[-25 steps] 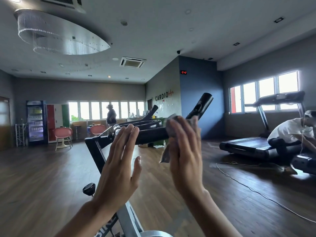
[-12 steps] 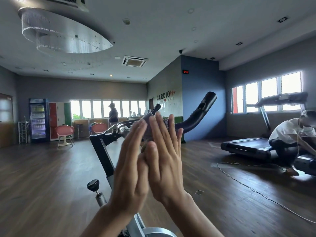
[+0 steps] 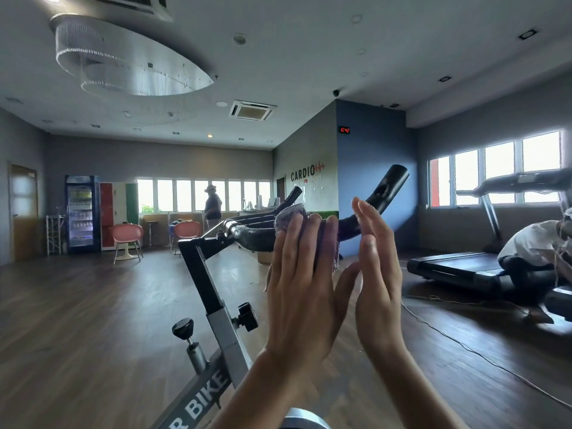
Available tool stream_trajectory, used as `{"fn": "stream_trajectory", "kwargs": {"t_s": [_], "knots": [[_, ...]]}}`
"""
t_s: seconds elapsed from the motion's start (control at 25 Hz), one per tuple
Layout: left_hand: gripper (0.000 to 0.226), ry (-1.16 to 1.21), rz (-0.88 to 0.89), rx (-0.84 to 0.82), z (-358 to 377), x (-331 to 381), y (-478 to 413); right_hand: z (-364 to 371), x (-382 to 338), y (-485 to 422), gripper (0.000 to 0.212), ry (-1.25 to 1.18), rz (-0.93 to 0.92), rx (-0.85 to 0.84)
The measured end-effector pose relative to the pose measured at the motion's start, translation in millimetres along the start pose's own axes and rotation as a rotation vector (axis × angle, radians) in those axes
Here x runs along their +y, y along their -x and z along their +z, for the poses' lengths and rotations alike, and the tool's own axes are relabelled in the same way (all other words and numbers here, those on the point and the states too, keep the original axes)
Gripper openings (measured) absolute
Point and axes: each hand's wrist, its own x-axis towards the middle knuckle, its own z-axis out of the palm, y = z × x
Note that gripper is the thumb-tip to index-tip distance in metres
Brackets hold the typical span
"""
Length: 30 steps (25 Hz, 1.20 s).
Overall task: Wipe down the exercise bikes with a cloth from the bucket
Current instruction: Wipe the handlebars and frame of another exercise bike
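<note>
The left hand's fingers lie straight and close together, flat against the purple cloth. They press it onto the middle of the black handlebar. The cloth bunches above the fingertips and hangs a little below them on the right. The thumb is hidden, so I cannot tell whether it hooks round the bar.

The right hand's fingers are also straight and together, seen edge-on. They hold nothing and stand just right of the cloth, in front of the base of the right horn.

This is a swap. A second ago the right hand pressed the cloth on the bar while the left hand stood flat and empty beside it. Half a second ago the two hands overlapped. Now the left hand has the cloth and the right is free.

By my judgement the right stretch of the bar is done, and the left hand can now work toward the left end, where the surface looks wet or speckled.

Below the hands the exercise bike slopes down and to the near left, its frame unwiped as far as I can see. The bucket is not in view.

Far right stands a treadmill with a person crouched beside it.
</note>
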Motion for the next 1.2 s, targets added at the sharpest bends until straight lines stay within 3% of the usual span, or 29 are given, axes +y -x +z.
{"fn": "stream_trajectory", "kwargs": {"t_s": [0.12, 0.32, 0.44, 0.64, 0.84, 1.2], "knots": [[0.043, 0.006, 0.077, 0.098, 14, -17, 2, -3, 9, -4, 0.037, 0.169, -0.035, -0.02], [0.041, 0.252, -0.068, 0.262, 26, -53, 12, 5, 18, 0, 0.037, 0.467, -0.103, -0.075], [0.04, 0.259, 0.008, 0.291, 33, -58, 12, 18, 21, 2, 0.036, 0.612, -0.221, -0.068], [0.041, 0.526, -0.059, 0.426, 42, -81, 13, 34, 32, 15, 0.042, 0.685, -0.379, -0.057], [0.043, 0.733, -0.144, 0.486, 62, -101, 12, 46, 45, 17, 0.041, 0.735, -0.417, 0.038], [0.042, 0.915, -0.222, 0.462, 67, -115, 14, 54, 53, 19, 0.044, 0.756, -0.434, 0.097]]}}
